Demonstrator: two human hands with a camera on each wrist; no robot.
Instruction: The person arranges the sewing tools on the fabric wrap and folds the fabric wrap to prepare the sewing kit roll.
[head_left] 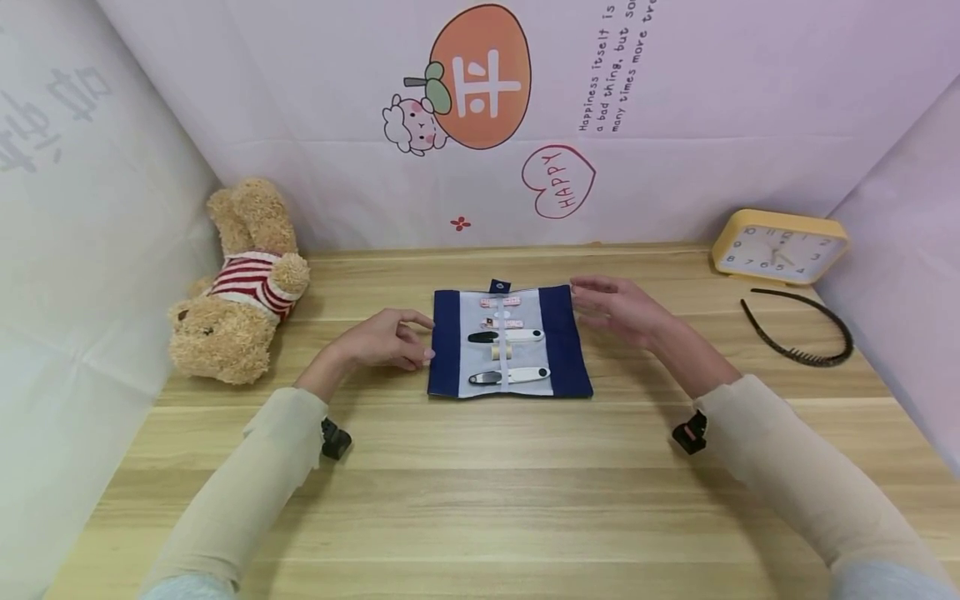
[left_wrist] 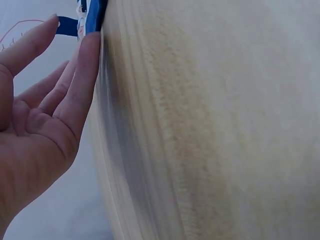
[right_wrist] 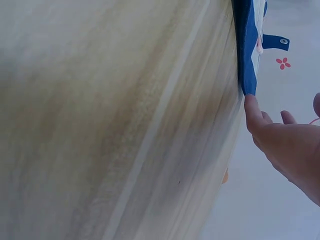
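Note:
An unfolded fabric pouch (head_left: 567, 346), navy on its side flaps with a pale grey middle, lies flat on the table. Under its white elastic band (head_left: 504, 360) sit two white-and-black tools (head_left: 525, 376), a small cream spool-like piece (head_left: 496, 353) and pink printed pieces (head_left: 501, 302). My left hand (head_left: 382, 339) is at the pouch's left edge, fingers loosely bent and fingertips right at the navy flap (left_wrist: 95, 16). At the upper right edge is my right hand (head_left: 618, 308); its relaxed fingers reach the blue cloth corner (right_wrist: 248, 75). Neither hand grips anything.
A teddy bear (head_left: 251, 279) in a red-and-white striped top lies at the back left. At the back right stand a yellow clock (head_left: 780, 246) and, before it, a dark headband (head_left: 843, 329). White printed cloth (head_left: 637, 183) walls the wooden table (head_left: 487, 483) behind and at the sides.

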